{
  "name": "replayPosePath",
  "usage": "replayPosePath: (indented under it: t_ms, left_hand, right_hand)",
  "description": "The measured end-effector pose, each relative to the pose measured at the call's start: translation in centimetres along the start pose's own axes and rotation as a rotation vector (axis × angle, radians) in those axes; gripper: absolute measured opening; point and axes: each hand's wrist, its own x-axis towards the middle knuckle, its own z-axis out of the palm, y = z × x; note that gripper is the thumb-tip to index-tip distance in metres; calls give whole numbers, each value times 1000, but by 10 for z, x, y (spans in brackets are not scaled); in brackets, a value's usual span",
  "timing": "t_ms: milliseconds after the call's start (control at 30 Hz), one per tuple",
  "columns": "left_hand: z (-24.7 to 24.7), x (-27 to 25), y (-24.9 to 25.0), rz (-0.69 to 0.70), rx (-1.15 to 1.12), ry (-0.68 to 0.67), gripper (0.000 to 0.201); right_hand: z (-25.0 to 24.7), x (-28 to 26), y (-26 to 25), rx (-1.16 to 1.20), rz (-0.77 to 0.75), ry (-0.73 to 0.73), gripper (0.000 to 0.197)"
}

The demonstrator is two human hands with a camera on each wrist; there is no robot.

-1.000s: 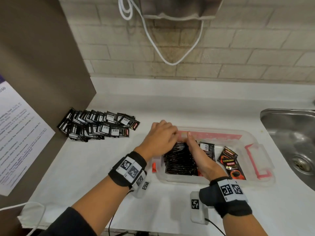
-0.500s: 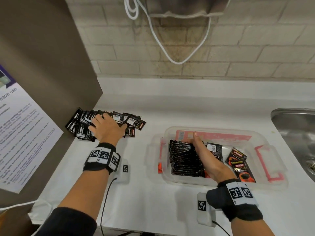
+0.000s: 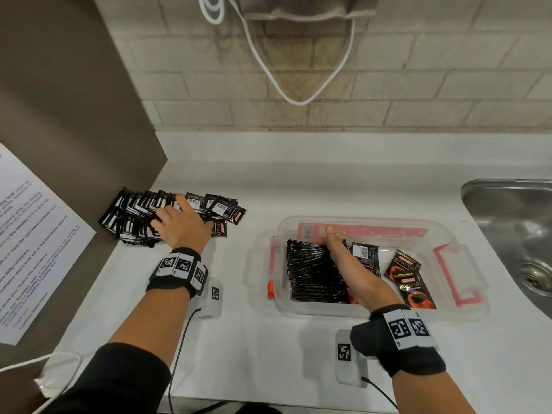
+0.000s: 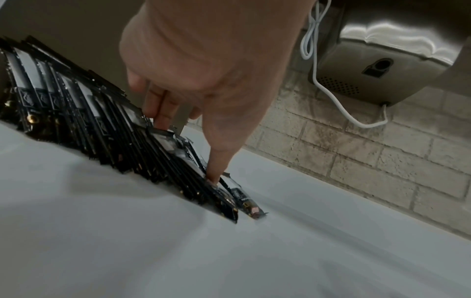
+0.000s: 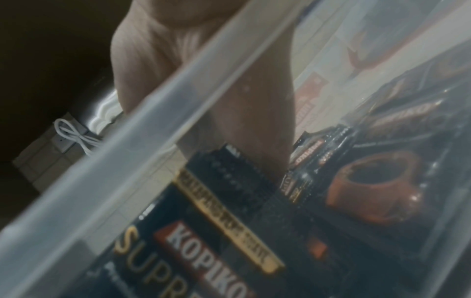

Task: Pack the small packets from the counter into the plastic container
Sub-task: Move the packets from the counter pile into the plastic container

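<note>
Packets on the counter (image 3: 167,216): a fanned, overlapping heap at far left, tight against the brown side panel (image 3: 74,115). Too many and too overlapped to count; dozens, by my estimate. Left hand (image 3: 182,224) lies on the heap's right part, fingers spread and nearly straight, thumb tip pressing one packet's edge in the left wrist view. Nothing lifted; looks like the start of gathering a batch.

White counter (image 3: 239,339) bare between heap and box.

Plastic container (image 3: 466,303), one, clear with pink clasps, sits just left of the sink (image 3: 513,234). Inside, at its left end, a packed row of packets (image 3: 313,273) stands on edge. Right hand (image 3: 346,264) braces the row's right side, fingers extended flat against it, gripping nothing. Right of the hand: one loose packet with a barcode (image 3: 364,255) and two loose red-printed packets (image 3: 410,282) lying flat.

Risks, as I judge them:
- Slick sachets fanned loosely: a spread-finger grab may shed some or scatter the heap.
- If the right hand lets go, the on-edge row probably topples toward the empty end.
- Loose flat packets could jam under later rows.
</note>
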Motion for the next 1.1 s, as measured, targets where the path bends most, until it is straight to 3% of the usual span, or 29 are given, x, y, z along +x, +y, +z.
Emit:
replayPosePath:
  t_ms: [233, 333, 433, 500, 800, 900, 1033, 1100]
  left_hand:
    - [-14, 3, 9, -132, -204, -118, 81]
    - [-21, 4, 10, -163, -366, -214, 61]
    - [-31, 3, 6, -69, -391, -261, 27]
    - [-44, 0, 7, 13, -458, -255, 15]
    - [-127, -33, 47, 383, -909, -236, 28]
    - [-136, -49, 64, 475, -1104, -399, 31]
    - [-119, -69, 89, 510, -1212, -617, 33]
    - [-105, -76, 99, 531, -1225, -682, 34]
  right_hand:
    - [3, -3, -6, 38, 16, -28, 54]
    - [3, -5, -7, 44, 12, -28, 54]
    - [3, -4, -7, 61, 2, -40, 55]
    - [2, -3, -6, 55, -4, -36, 56]
    - [3, -1, -4, 22, -17, -26, 64]
    - [0, 0, -1, 14, -21, -26, 65]
    - [-2, 6, 3, -24, -40, 57, 99]
    - [-1, 8, 3, -10, -63, 67, 98]
